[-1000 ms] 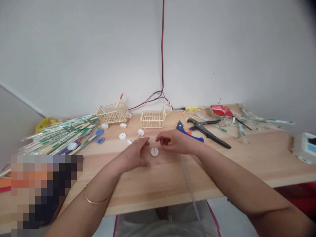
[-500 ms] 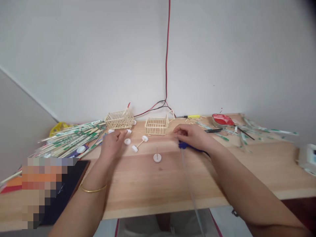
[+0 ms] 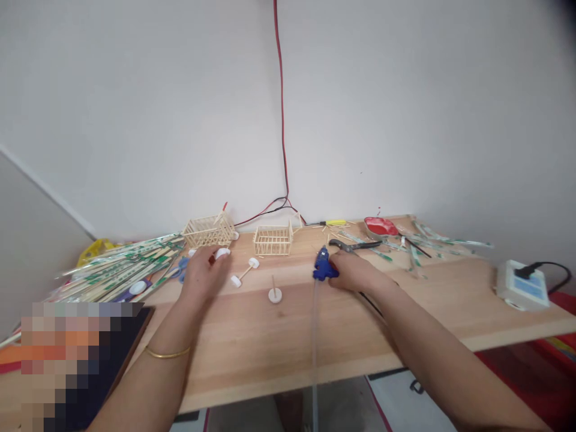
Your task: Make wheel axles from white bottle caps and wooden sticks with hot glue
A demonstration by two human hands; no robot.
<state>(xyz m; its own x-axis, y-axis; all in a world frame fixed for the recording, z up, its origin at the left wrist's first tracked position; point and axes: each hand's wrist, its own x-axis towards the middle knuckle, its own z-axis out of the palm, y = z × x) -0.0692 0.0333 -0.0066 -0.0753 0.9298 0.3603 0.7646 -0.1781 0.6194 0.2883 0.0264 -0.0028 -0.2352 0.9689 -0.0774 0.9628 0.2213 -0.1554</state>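
Note:
My left hand point(image 3: 204, 274) reaches over the wooden table point(image 3: 288, 336) and pinches a small white cap wheel point(image 3: 221, 253) between thumb and fingers. My right hand point(image 3: 353, 273) grips a blue glue gun point(image 3: 322, 264), its nozzle pointing away from me and a clear glue stick point(image 3: 314, 336) trailing back toward the table's front edge. Between the hands a white wheel with an upright stick point(image 3: 274, 293) stands on the table. Just left of it lies a two-wheel axle point(image 3: 245, 272). Two small stick-built baskets point(image 3: 208, 231) point(image 3: 272, 239) sit behind.
A heap of wrapped chopsticks point(image 3: 121, 261) lies at the left with blue and white caps. Black pliers point(image 3: 353, 245), a red dish point(image 3: 380, 226), a yellow-handled tool point(image 3: 335, 222) and wrappers lie at the back right. A white power strip point(image 3: 522, 284) sits at the right; red-black wires point(image 3: 281, 120) hang down the wall.
Both hands left the upright wheel. The left hand went left and picked up a white wheel. The right hand reached to the glue gun, gripped it and lifted it into view.

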